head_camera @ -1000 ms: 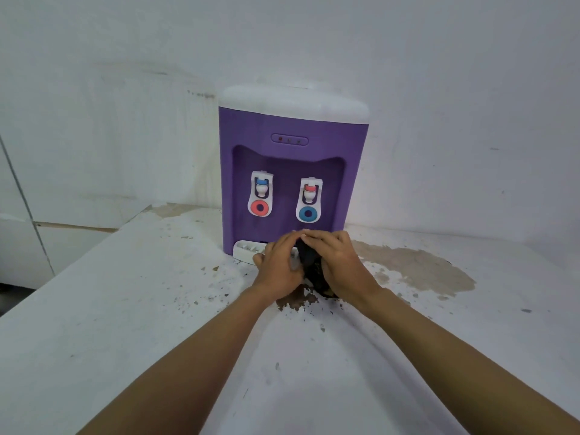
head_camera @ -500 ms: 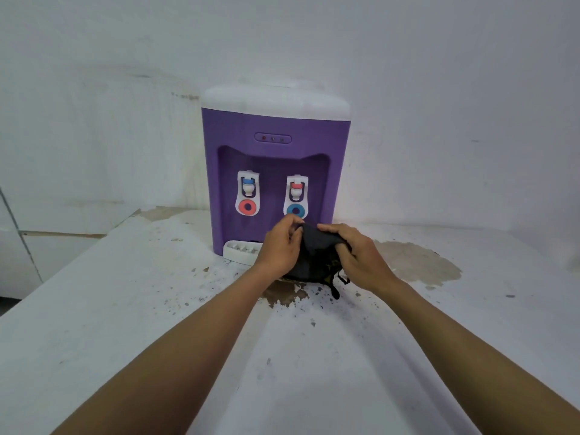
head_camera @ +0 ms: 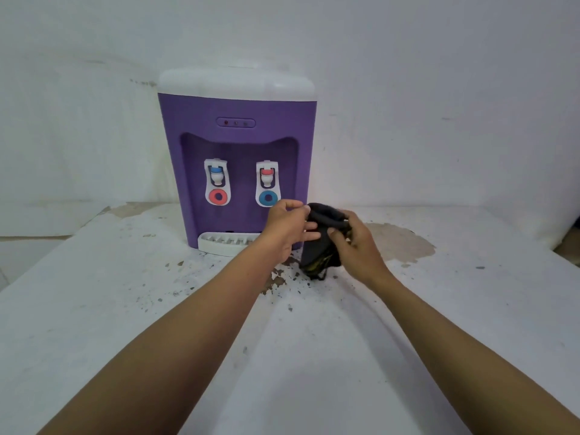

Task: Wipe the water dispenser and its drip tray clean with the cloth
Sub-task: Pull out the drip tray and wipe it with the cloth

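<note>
Both the left hand (head_camera: 290, 227) and right hand (head_camera: 354, 243) pinch the dark cloth (head_camera: 323, 237) between them, seemingly clear of the counter, with the drip tray (head_camera: 219, 241) just left of the left hand, under the purple water dispenser (head_camera: 237, 146).

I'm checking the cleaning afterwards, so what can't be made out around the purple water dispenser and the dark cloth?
Head view:
White slatted drip tray: right end hidden behind the left hand.
Purple, white-topped water dispenser: lower right corner hidden by that hand and the dark cloth; indicator lights too small to read.
Brown object at the right edge: cut off by the frame.
</note>
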